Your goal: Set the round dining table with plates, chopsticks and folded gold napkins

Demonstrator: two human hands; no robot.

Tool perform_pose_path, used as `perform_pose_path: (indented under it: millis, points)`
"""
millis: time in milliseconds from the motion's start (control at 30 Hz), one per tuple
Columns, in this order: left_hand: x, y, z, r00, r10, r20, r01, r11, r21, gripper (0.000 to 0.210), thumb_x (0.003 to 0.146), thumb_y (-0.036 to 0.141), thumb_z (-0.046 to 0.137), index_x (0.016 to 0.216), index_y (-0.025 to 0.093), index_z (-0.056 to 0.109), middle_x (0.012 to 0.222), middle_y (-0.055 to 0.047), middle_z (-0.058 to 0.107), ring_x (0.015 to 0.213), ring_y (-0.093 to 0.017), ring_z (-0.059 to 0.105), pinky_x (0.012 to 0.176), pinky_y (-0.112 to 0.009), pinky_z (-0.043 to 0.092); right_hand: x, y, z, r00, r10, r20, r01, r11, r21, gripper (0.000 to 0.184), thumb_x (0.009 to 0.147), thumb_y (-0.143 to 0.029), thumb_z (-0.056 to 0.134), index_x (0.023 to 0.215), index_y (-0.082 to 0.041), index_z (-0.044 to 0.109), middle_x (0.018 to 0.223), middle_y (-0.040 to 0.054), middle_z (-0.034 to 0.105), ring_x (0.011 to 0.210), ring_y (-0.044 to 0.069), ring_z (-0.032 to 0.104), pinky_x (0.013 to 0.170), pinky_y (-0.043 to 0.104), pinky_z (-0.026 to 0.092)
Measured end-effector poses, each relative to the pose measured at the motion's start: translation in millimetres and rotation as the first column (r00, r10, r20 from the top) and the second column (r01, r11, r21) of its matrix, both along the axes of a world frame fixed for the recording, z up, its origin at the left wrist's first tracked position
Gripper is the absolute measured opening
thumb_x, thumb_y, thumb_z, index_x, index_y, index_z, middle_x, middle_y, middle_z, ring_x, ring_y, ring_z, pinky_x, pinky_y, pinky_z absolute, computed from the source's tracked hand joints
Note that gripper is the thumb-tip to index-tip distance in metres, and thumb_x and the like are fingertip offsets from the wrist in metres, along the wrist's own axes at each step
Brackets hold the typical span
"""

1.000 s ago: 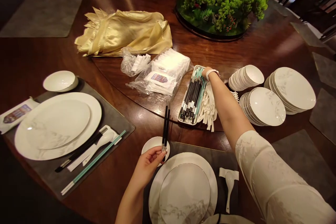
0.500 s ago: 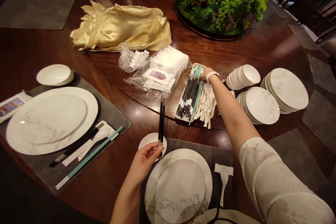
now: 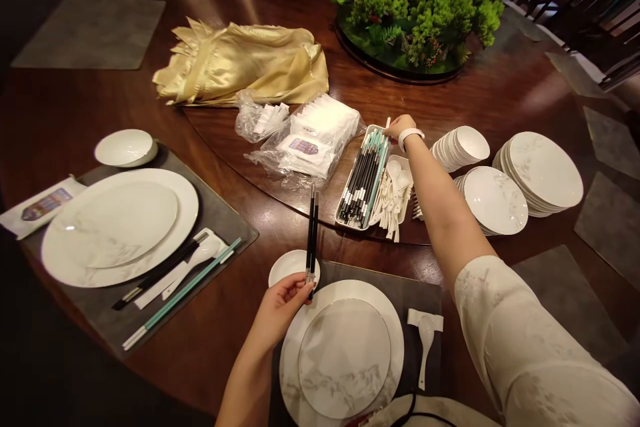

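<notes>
A pair of black chopsticks (image 3: 313,230) stands upright in my left hand (image 3: 286,300), pinched near the silver-marked ends. Below that hand are a small white saucer (image 3: 285,265) and a small patterned plate (image 3: 345,357) on a larger white plate (image 3: 291,373). My right hand (image 3: 400,127) reaches to the far end of a white tray (image 3: 345,222) of black and teal chopsticks. Its fingers are closed on a teal chopstick (image 3: 383,157); whether there is a second is hidden. White spoons (image 3: 395,183) lie in a dish beside the tray.
To the left is a place setting with an oval-looking plate (image 3: 55,267), a bowl (image 3: 125,149) and teal chopsticks (image 3: 185,293). A spoon (image 3: 426,340) lies on a rest at right. Bowls (image 3: 467,143), stacked plates (image 3: 543,170), bagged packets (image 3: 320,137), gold cloth (image 3: 250,60) and a planted centrepiece (image 3: 410,13) stand beyond.
My right hand has shifted slightly up and away at the tray's far end. A teal chopstick that stuck out past the near edge has slid back. My left hand still holds the black chopsticks.
</notes>
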State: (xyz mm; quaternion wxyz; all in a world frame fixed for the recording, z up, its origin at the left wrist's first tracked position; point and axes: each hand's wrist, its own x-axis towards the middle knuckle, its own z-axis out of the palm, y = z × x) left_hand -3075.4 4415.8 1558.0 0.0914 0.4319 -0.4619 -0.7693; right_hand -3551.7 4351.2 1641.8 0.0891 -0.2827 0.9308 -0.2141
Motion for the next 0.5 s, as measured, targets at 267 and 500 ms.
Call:
perform_pose_path:
  millis: [267, 500]
  points:
    - [8, 2, 0.6, 1.000, -0.005, 0.006, 0.005, 1.000, -0.002, 0.064, 0.047, 0.062, 0.086, 0.085, 0.013, 0.073, 0.078, -0.008, 0.069, 0.069, -0.015, 0.059, 0.061, -0.025, 0.052, -28, -21, 35.3, 0.988, 0.039, -0.146, -0.066, 0.981, -0.183, 0.024, 0.068, -0.025, 0.077, 0.083, -0.011, 0.065, 0.088, 0.0063, 0.066, 0.090, 0.019, 0.064, 0.093, 0.037, 0.051]
    - [2, 6, -1.3, 0.999, -0.040, -0.020, 0.040, 0.999, 0.009, 0.062, 0.050, 0.061, 0.085, 0.087, 0.013, 0.073, 0.080, -0.007, 0.069, 0.070, -0.016, 0.059, 0.062, -0.026, 0.052, -19, -30, 37.4, 0.960, 0.193, -0.201, -0.237, 0.944, -0.229, 0.025, 0.071, -0.027, 0.073, 0.087, -0.009, 0.066, 0.091, 0.0053, 0.065, 0.088, 0.019, 0.064, 0.089, 0.037, 0.052]
